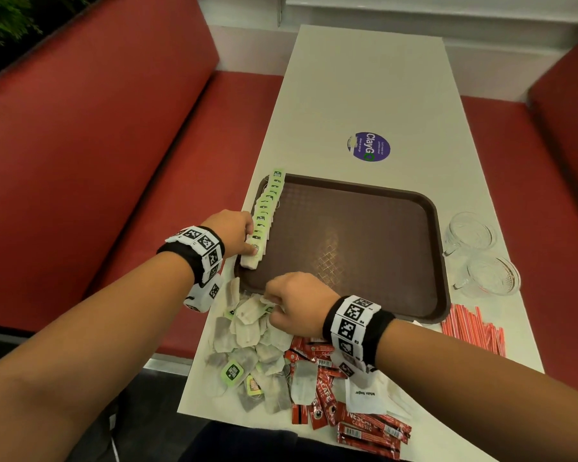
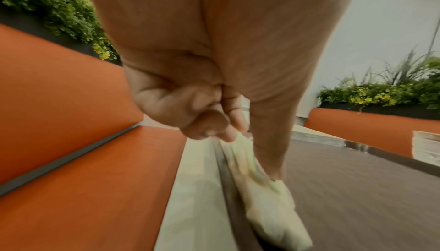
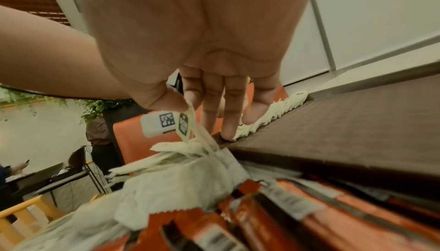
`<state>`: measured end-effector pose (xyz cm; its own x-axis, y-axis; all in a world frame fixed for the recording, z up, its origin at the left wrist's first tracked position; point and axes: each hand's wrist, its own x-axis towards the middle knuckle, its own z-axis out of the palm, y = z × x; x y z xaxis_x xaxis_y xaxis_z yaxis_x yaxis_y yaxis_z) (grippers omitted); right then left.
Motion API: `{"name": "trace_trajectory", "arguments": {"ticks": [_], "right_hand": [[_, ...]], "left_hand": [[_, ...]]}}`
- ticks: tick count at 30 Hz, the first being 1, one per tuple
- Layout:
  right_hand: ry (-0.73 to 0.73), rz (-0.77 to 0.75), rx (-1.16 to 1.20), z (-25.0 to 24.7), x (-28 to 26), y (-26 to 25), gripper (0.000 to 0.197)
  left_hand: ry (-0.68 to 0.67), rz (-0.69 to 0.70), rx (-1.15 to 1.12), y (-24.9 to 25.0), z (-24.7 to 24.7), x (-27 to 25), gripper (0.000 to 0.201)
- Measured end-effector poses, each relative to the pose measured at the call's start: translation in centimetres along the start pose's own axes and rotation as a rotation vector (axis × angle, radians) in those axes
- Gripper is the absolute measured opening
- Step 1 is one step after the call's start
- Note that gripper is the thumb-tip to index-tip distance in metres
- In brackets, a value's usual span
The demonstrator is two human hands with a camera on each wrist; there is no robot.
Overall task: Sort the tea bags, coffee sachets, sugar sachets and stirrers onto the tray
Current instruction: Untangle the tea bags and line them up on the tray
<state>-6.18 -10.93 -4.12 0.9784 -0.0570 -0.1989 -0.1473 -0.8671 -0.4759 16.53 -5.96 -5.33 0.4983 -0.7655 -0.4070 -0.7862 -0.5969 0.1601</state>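
The brown tray (image 1: 364, 241) lies on the narrow white worktop (image 1: 364, 95), its left rim almost at the worktop's left edge; most of its floor is bare. Beyond the tray the worktop runs open to the far wall but for a round purple sticker (image 1: 368, 147). Red benches (image 1: 97, 145) flank both long sides.

A row of tea bags (image 1: 264, 215) with green tags lies overlapped along the tray's left rim. Near the front edge, a loose heap of tea bags (image 1: 247, 348) touches a pile of red coffee sachets (image 1: 347, 418), with a white sugar sachet (image 1: 364, 396) on top. Red-striped stirrers (image 1: 471, 328) lie just right of the tray's near corner, and two glass cups (image 1: 481, 255) stand beside its right rim.

The left hand (image 1: 234, 235) reaches to the row's near end, thumb on the last bag, fingers curled against the row's outer side. The right hand (image 1: 297, 301) hangs knuckles-up over the heap, its thumb and forefinger pinching one tea bag (image 3: 188, 123) by its tag, the other fingers (image 3: 234, 112) straight down.
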Motion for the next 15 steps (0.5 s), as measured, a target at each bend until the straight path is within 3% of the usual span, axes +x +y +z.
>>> {"name": "trace_trajectory", "arguments": {"ticks": [5,12,15], "right_hand": [[0.055,0.089,0.118,-0.5,-0.7,0.7,0.014],[0.078,0.096,0.225,-0.6,-1.0,1.3,0.014],[0.114,0.082,0.257,-0.7,-0.9,1.6,0.010]], "left_hand": [[-0.179,0.073,0.112,0.6,0.8,-0.7,0.038],[-0.113,0.087,0.131,0.9,0.2,-1.0,0.028],[-0.018,0.127,0.066,1.6,-0.9,-2.6,0.027]]}}
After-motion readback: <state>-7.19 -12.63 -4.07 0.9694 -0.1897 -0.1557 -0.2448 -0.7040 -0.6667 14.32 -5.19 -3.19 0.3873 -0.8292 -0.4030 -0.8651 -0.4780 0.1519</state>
